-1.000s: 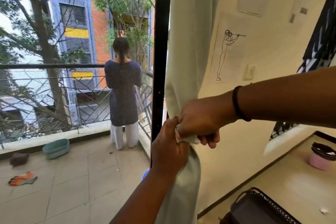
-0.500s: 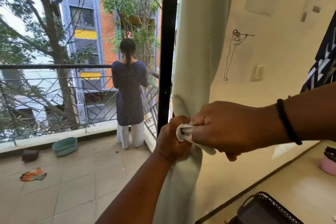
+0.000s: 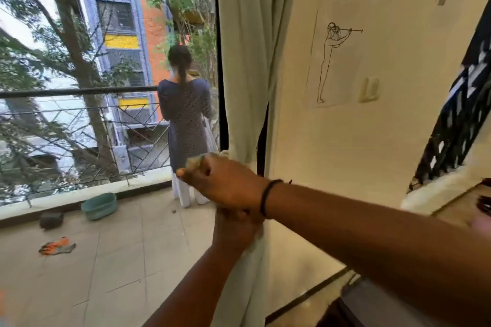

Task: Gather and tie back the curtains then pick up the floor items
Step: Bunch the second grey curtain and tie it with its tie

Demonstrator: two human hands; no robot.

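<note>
Pale green fabric curtain (image 3: 247,56) hangs gathered in the upper middle of the frame, between the dark door frame (image 3: 221,61) and the cream wall (image 3: 372,141). At mid-frame the right hand (image 3: 225,184), a black band (image 3: 267,198) on its wrist, is curled into a fist that pinches a blurred strip of pale tie fabric (image 3: 195,162) beside the bunched curtain. The left hand (image 3: 233,231) comes up from the bottom of the frame and sits directly beneath the right one, touching it and pressed to the curtain; its fingers are hidden by the right wrist, so whether they clasp the cloth cannot be told. On the tiled balcony floor (image 3: 119,260) at lower left lie an orange and grey glove (image 3: 57,245), a dark block (image 3: 51,219) and a teal plastic basin (image 3: 99,206) near the railing base. A person in a dark tunic (image 3: 186,119) stands at the metal railing (image 3: 79,91), facing away. A line drawing on paper (image 3: 333,61) is stuck to the wall at upper right.
</note>
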